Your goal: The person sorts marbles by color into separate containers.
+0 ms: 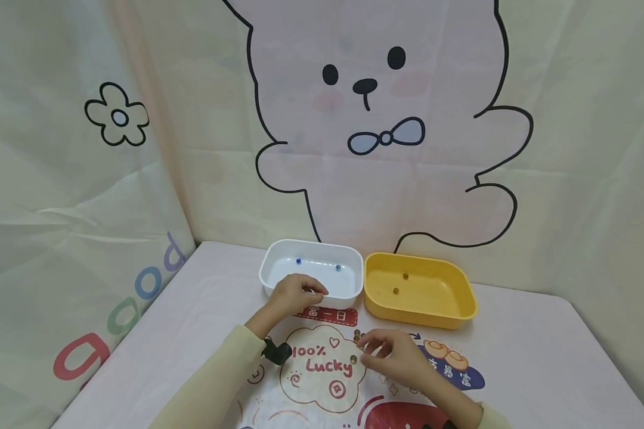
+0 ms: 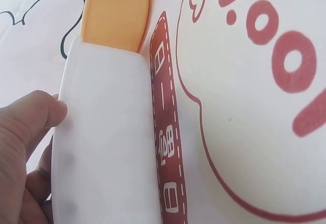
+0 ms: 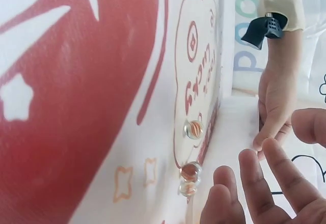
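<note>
My left hand reaches over the near rim of the white tray, fingers bent downward inside. In the left wrist view its thumb is at the rim; the tray wall hides the other fingertips, so whether they hold anything is unclear. Two blue marbles, one darker and one lighter, lie in this tray. My right hand hovers just right of several clear marbles with orange-brown swirls, such as one marble and a darker marble. Its fingers are bent and spread, with nothing seen between them.
A yellow tray adjoins the white one on the right and holds two amber marbles. Both trays stand toward the back of the printed tablecloth. Behind them hangs a curtain with a bear drawing.
</note>
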{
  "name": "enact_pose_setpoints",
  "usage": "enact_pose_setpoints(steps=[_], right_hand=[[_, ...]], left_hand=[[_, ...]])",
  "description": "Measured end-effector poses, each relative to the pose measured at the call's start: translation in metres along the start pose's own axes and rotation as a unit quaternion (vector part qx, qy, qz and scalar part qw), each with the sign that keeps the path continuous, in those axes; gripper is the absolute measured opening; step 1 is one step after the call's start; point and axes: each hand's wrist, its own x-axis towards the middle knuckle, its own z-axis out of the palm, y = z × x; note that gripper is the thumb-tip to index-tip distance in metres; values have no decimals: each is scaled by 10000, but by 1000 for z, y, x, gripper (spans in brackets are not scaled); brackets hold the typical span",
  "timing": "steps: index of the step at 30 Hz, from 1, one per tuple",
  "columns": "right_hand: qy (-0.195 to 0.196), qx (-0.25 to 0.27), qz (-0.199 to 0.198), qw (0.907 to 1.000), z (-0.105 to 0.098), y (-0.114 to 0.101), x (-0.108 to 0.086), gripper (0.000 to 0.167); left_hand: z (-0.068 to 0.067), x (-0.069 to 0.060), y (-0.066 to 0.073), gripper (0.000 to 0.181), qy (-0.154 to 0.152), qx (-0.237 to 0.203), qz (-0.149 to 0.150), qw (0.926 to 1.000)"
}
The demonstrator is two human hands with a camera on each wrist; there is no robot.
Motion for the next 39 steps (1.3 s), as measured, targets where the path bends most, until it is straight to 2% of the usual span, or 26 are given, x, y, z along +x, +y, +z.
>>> enact_pose_setpoints(steps=[12,21,39], right_hand=[[-152,13,79,9999,9,5,4,20],[-174,160,329,9992,14,1,6,18],[-50,-155,338,9993,23,7,12,13]], left_hand=[[-1,-1,1,8,3,-28,9,10000],[0,1,0,8,28,94,-24,9999],[0,0,0,8,-19,-44,-2,10000]])
